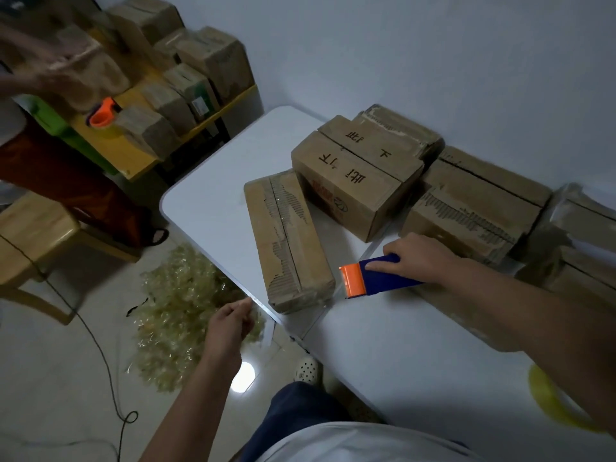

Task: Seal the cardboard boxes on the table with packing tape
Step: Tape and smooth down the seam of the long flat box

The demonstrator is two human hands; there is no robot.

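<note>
Flat box (289,241) at twelve o'clock, right hand (418,258) clamped on tape dispenser (375,275), left hand (230,323) pinching tape end (263,323) taut for sealing.

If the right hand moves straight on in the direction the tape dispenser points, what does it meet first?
Probably the flat cardboard box: the right hand aims the tape dispenser at its near end, though depth is unclear.

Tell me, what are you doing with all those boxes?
A person is taping up cardboard boxes on a white table. The right hand grips a blue and orange tape dispenser beside the long flat box at the table edge. The left hand pinches the end of a clear tape strip pulled off past the edge. More boxes wait by the wall. A heap of used tape lies on the floor.
</note>
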